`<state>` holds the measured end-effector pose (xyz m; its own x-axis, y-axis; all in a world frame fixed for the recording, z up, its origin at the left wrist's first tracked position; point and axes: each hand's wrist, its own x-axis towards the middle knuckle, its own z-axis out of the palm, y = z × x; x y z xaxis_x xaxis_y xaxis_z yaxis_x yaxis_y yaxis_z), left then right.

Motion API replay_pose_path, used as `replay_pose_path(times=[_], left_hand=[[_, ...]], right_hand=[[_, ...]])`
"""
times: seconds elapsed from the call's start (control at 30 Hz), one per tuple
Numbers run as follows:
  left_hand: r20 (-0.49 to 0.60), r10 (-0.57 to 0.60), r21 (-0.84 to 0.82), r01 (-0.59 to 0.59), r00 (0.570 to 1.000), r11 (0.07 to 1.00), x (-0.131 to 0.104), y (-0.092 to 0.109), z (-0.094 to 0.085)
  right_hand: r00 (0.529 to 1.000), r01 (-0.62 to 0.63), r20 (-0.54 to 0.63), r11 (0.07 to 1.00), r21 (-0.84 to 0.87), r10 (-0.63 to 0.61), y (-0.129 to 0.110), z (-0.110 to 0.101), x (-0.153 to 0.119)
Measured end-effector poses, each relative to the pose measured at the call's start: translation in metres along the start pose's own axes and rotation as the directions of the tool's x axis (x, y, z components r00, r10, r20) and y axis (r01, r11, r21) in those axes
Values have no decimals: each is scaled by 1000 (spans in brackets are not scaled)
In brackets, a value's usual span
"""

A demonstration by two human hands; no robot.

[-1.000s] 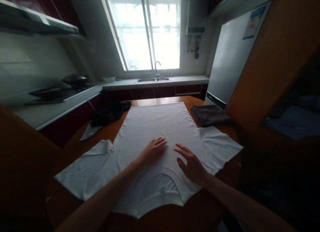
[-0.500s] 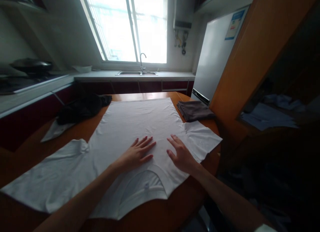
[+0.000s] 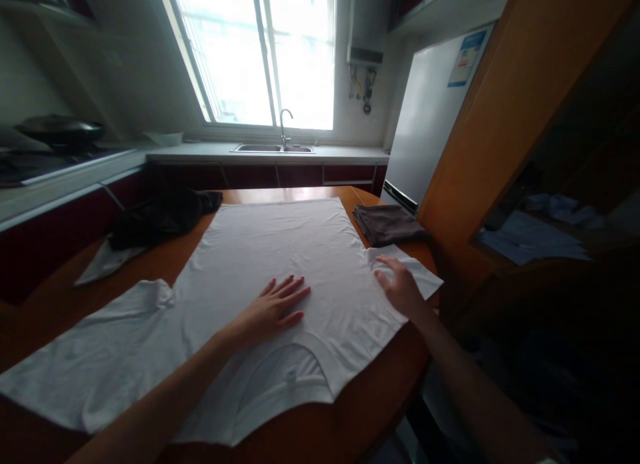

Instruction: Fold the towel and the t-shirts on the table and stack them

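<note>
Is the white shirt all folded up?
No, the white shirt lies spread out on the table, its sleeves out to the sides.

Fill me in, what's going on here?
A white short-sleeved fabric T-shirt lies spread on a brown wooden table, neckline nearest the person. Their left hand lies flat on it near the neckline; their right hand, fingers loosely bent, is at the right-side sleeve, contact unclear. Beyond that sleeve lies folded dark cloth, with crumpled black cloth at left.

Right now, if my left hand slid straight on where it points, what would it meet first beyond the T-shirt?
Your left hand would likely cross the white T-shirt, then meet the folded dark garment, though depth is unclear.
</note>
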<state>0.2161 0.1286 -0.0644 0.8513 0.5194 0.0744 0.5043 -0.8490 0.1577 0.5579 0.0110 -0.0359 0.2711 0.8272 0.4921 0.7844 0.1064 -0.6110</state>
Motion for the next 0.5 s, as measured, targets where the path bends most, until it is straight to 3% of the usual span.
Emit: replay_pose_path(times=[0.1,0.2,0.27,0.37,0.5], left_hand=[[4,-3,2,3,1000,1000,0,-3,3],[-5,0,2,0,1000,1000,0,-4,4],[-12,7,1,-7,1000,1000,1,-3,3],[-15,12,2,-12,1000,1000,1,-2,2],[-6,2,4,-2,1000,1000,1,-2,2]], right_hand=[[975,-175,-161,972,-154,150,57,-40,22],[937,-344,-166,888,-305,306,105,-68,27],[915,-402,-137,831,-384,379,127,-77,22],[906,-412,-105,793,-449,410,143,-78,13],[898,-410,-52,788,-459,436,145,-75,8]])
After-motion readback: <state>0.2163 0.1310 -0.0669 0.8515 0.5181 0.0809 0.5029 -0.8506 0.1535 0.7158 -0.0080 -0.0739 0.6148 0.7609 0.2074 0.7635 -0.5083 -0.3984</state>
